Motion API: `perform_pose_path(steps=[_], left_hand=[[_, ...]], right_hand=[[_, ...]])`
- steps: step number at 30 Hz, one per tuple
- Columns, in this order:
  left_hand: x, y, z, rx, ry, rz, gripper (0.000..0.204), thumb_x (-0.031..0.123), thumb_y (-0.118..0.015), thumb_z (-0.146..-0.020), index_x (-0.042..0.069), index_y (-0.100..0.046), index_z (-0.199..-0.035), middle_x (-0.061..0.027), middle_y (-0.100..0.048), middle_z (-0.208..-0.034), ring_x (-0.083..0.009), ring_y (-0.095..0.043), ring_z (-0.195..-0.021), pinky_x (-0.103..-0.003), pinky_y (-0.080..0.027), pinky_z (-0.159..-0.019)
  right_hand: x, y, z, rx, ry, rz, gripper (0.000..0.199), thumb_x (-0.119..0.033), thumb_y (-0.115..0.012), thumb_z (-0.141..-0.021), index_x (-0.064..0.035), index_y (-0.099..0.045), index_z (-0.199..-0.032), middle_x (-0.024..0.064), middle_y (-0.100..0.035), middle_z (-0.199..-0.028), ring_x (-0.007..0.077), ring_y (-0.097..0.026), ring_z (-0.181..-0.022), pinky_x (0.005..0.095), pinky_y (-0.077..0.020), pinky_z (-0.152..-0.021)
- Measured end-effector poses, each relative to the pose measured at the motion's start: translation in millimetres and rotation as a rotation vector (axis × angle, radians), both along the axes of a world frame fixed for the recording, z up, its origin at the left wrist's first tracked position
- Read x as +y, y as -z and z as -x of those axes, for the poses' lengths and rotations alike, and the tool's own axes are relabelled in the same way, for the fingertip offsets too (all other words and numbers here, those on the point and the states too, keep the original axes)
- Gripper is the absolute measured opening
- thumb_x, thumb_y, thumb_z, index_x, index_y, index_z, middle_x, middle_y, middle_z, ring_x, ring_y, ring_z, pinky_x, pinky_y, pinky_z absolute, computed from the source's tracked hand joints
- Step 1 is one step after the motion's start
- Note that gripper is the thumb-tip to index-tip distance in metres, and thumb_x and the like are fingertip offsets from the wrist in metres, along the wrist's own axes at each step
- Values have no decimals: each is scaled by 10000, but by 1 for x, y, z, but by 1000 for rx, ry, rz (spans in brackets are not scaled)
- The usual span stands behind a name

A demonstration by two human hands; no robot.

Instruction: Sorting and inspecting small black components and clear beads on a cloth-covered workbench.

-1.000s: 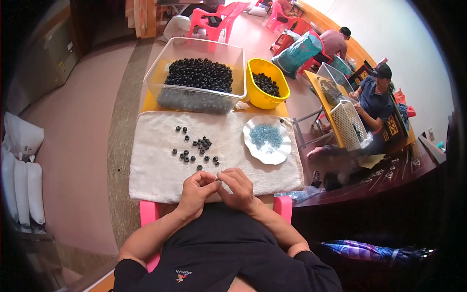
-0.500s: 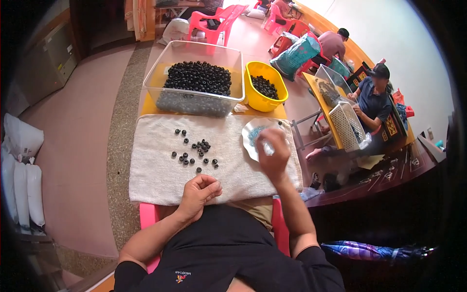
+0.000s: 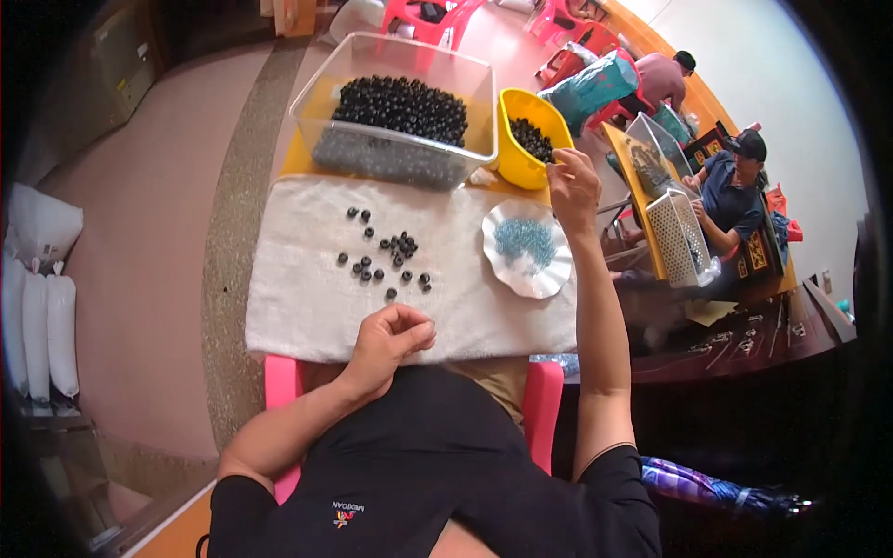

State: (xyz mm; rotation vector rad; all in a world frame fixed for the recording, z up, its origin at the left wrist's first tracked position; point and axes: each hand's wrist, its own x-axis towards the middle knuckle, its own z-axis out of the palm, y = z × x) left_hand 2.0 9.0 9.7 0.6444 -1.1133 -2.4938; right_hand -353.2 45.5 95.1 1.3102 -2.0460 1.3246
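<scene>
Black short-sleeved shirt point(image 3: 419, 446) (small, colourful chest logo point(image 3: 347, 513)).

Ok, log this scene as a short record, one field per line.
Left hand: pinched, at the near edge of the cloth; contents unclear
Right hand: by the near right rim of the yellow tub; contact unclear
Cloth: pale, with loose black beads on it
Plate: white, wavy rim, holding small blue pieces
Clear bin: beyond the cloth, holding black beads
Yellow tub: right of the bin, holding dark beads
Nearest other person: seated, at right
</scene>
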Motion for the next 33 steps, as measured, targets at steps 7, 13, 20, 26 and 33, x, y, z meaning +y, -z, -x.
perform_pose_path(steps=[7, 13, 20, 26, 33], left_hand=[[0, 2, 3, 11, 20, -12, 111, 80, -671, -903, 34, -601, -977, -57, -662, -899, -118, -646, -813, -237, -533, -716], [1, 5, 1, 26, 30, -28, 100, 73, -662, -907, 32, -599, -973, -47, -653, -895, -112, -640, -808, -234, -532, -725], [0, 4, 0, 16, 45, -14, 99, 69, -659, -910, 29, -597, -976, -44, -647, -888, -101, -630, -798, -226, -528, -724], [0, 6, 1, 38, 40, -7, 92, 66, -660, -909, 27, -600, -967, -42, -648, -885, -99, -628, -792, -224, -527, -723], [0, 6, 2, 49, 27, -3, 88, 65, -658, -910, 24, -603, -965, -44, -651, -882, -103, -632, -793, -226, -531, -733]], right_hand=[[16, 20, -78, -116, -318, -257, 144, -1, -705, -819, 6, -678, -961, 88, -675, -905, 152, -648, -749, 261, -523, -678], [11, 41, -136, -169, -545, -676, 230, -20, -732, -763, -9, -693, -989, 103, -673, -925, 192, -646, -700, 301, -514, -671], [7, 40, -153, 9, -552, -865, 243, -126, -694, -803, -27, -689, -1025, 122, -662, -993, 295, -670, -821, 372, -523, -735], [6, 51, -155, -43, -586, -827, 212, -139, -703, -802, -21, -669, -976, 143, -650, -972, 301, -668, -830, 381, -528, -736], [15, 62, -156, -231, -525, -675, 218, -59, -750, -763, -7, -650, -949, 101, -654, -872, 200, -665, -762, 316, -532, -700]])
